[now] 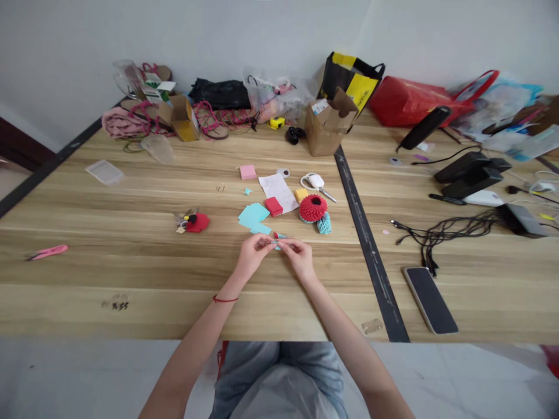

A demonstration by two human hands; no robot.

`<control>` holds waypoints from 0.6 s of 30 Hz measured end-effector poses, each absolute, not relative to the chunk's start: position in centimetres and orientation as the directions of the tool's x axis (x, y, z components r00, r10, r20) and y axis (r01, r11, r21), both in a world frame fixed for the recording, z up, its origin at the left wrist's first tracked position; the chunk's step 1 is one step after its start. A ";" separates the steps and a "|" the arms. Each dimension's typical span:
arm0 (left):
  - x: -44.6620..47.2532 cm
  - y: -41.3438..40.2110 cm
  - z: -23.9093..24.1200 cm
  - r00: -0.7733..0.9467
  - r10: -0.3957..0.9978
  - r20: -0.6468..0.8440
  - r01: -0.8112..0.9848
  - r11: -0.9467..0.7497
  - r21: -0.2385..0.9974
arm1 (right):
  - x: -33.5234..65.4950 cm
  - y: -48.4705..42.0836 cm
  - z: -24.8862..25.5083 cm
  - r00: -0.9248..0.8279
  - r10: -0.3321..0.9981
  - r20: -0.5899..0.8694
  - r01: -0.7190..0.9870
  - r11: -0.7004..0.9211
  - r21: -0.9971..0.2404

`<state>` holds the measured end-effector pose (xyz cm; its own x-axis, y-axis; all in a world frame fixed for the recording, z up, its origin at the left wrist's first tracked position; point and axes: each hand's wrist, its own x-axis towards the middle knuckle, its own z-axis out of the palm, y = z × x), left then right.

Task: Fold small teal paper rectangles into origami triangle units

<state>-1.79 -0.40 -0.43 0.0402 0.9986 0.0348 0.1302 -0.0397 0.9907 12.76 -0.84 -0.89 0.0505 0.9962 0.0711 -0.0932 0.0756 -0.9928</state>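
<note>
My left hand [252, 254] and my right hand [299, 256] meet at the fingertips over the wooden table. Between them they pinch a small piece of light blue paper [275, 242]. Just beyond my fingers lie loose light blue paper sheets [253, 215] and a red block of paper [273, 206]. A white written sheet [279, 192] sits partly beneath the red block. Right of that stands a folded-paper model with a red round body [313, 208] and a light blue part [324, 223].
A pink paper stack [248, 172], a yellow stack [301, 194] and scissors [328, 195] lie farther back. At left are pink thread snips [48, 252]. A phone [430, 300] and black cables [441, 231] lie right of the black strip [371, 250]. A cardboard box [325, 131] stands behind.
</note>
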 end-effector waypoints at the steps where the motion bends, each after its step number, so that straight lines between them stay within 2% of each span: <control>1: -1.8 -0.4 -0.4 0.041 0.999 0.032 0.131 -0.037 0.991 | 12.8 -0.8 -0.9 0.049 0.996 0.073 -0.092 0.077 -0.993; 18: -1.8 -0.4 -0.4 0.038 0.999 0.025 0.182 -0.031 0.983 | 12.7 -0.9 -0.7 0.041 0.993 0.114 -0.080 0.117 -0.990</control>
<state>-1.83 -0.36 -0.40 0.0377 0.9990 0.0249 0.1818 -0.0314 0.9828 12.71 -0.95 -0.69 0.0408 0.9927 0.1138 -0.0800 0.1168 -0.9899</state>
